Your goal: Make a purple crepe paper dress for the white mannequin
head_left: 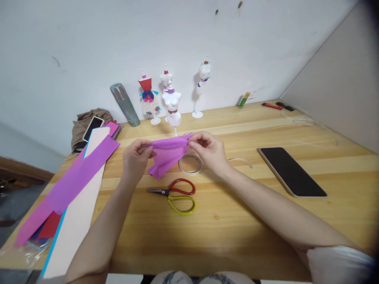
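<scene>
Between my two hands a piece of purple crepe paper is stretched above the table, its top edge gathered in a narrow band and its lower part hanging loose. My left hand pinches the left end of that band between thumb and fingers. At the opposite end, my right hand pinches the band the same way. Below the paper lie scissors with one red and one yellow handle, blades pointing left. A roll of narrow tape rests just under my right hand.
Small white mannequins stand along the wall, one in a red-topped dress. A bottle leans at the back left. Strips of purple paper and pale paper cover the left side. A tablet lies right, a glue stick behind.
</scene>
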`<state>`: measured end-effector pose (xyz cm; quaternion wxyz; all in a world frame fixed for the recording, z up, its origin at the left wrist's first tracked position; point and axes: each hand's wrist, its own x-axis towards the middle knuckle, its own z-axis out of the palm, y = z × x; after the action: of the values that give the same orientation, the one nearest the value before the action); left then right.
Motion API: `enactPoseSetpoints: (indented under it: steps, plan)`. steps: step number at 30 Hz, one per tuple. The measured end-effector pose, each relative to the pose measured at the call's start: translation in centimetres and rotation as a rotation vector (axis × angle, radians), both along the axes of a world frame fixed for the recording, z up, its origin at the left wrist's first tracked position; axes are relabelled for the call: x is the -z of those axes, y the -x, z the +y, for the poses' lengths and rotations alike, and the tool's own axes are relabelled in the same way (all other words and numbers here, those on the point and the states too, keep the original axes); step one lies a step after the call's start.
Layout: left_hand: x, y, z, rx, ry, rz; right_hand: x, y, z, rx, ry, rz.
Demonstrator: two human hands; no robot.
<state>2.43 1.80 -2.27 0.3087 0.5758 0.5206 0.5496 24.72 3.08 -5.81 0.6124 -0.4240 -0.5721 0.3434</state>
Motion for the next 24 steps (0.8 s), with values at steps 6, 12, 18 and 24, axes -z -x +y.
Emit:
enactPoseSetpoints:
  steps: [6,12,18,24]
  plan:
    - [-0.1,-0.3,0.0,0.032,0.055,-0.086,-0.1,-0.1,0.0,0.011,-0.013,-0.001]
    - [-0.5,-0.3,-0.1,0.021,0.054,-0.172,0.1,-0.1,0.0,0.004,-0.022,0.003]
    - [-0.8,-0.4,-0.3,0.002,-0.002,-0.191,-0.1,-0.1,-0.3,0.026,-0.085,0.001]
    - [-1.0,-0.4,-0.6,0.003,-0.029,-0.191,-0.5,0.0,-0.6,0.052,-0.121,0.007]
